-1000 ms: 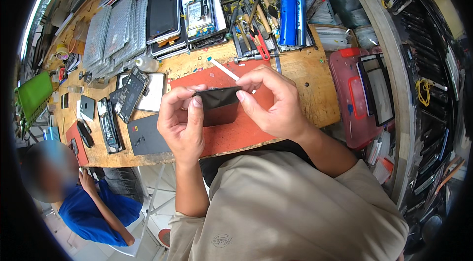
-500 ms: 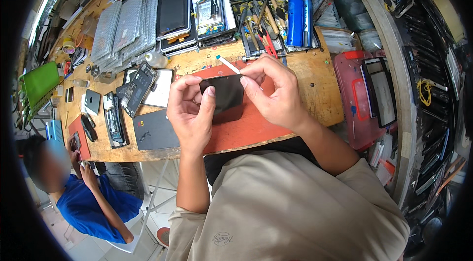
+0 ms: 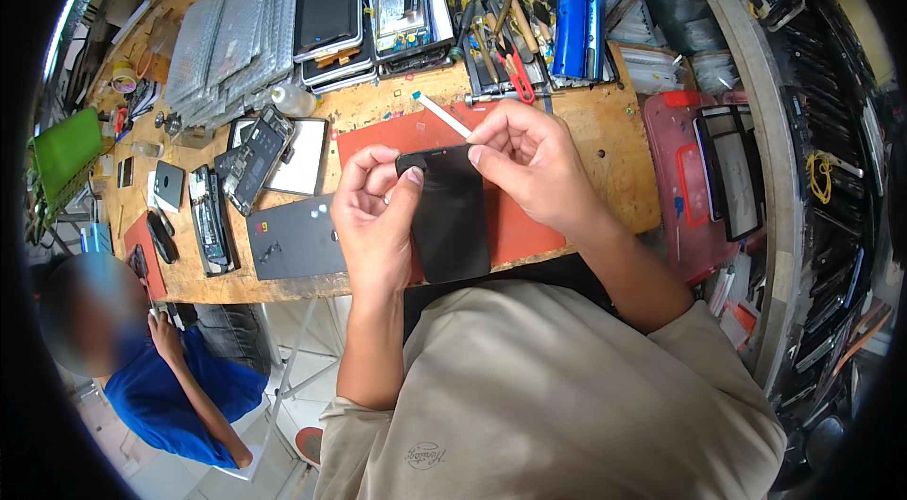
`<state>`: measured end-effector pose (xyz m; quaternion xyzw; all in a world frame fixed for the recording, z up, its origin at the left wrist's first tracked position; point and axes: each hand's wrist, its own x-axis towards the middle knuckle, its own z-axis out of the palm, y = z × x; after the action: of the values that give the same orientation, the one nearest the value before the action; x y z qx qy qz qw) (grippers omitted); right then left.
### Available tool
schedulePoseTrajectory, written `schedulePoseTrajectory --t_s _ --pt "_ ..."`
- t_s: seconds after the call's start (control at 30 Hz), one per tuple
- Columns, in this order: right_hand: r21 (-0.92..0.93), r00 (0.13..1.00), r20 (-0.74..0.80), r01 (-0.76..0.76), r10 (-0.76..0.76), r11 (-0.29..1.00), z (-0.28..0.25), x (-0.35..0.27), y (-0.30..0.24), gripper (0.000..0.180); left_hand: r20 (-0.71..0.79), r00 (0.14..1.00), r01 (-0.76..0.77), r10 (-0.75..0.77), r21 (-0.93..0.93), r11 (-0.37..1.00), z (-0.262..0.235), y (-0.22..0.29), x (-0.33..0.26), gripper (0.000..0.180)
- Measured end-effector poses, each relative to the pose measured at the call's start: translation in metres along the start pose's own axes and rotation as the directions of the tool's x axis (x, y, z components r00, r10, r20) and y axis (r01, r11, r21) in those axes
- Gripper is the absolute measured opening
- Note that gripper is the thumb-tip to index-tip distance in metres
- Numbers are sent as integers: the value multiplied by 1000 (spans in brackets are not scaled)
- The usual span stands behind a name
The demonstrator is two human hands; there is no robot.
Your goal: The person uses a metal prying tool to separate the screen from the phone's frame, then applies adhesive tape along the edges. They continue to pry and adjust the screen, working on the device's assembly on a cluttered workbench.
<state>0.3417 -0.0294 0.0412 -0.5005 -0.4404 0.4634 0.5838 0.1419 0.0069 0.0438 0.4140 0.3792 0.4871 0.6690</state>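
Over the red mat a black phone screen (image 3: 452,217) hangs upright, its glossy face toward me. My left hand (image 3: 376,203) pinches its upper left corner, thumb in front and fingers behind. At the upper right corner my right hand (image 3: 529,160) is closed, thumb and forefinger on the edge. A thin white strip (image 3: 444,116) with a green end reaches out past the right fingertips; whether they grip it, I cannot tell. Below lies the red mat (image 3: 378,134). To its left is a dark grey pad (image 3: 295,250) bearing tiny parts.
Opened phones (image 3: 260,163) lie left on the wooden bench (image 3: 619,165). Bubble-wrapped panels (image 3: 203,51) and stacked tablets (image 3: 328,9) fill the back. A tool tray (image 3: 487,66) stands beyond the mat. Right is a pink case (image 3: 673,236). A person in blue (image 3: 184,406) sits at left.
The phone screen has tilted, so more of its face shows and its lower edge hangs nearer to me. Both hands have shifted slightly right. More of the white strip is visible.
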Motion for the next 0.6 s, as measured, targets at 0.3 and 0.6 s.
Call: schedulePoseTrajectory --t_s 0.3,0.6 --pt "-55 995 19 -95 96 994 -3 -2 17 4 -80 994 67 -70 -40 997 -7 -27 -3 27" --pt "-16 990 -16 -139 138 990 0 1 21 5 -65 994 79 -86 -100 992 -10 -31 0 27"
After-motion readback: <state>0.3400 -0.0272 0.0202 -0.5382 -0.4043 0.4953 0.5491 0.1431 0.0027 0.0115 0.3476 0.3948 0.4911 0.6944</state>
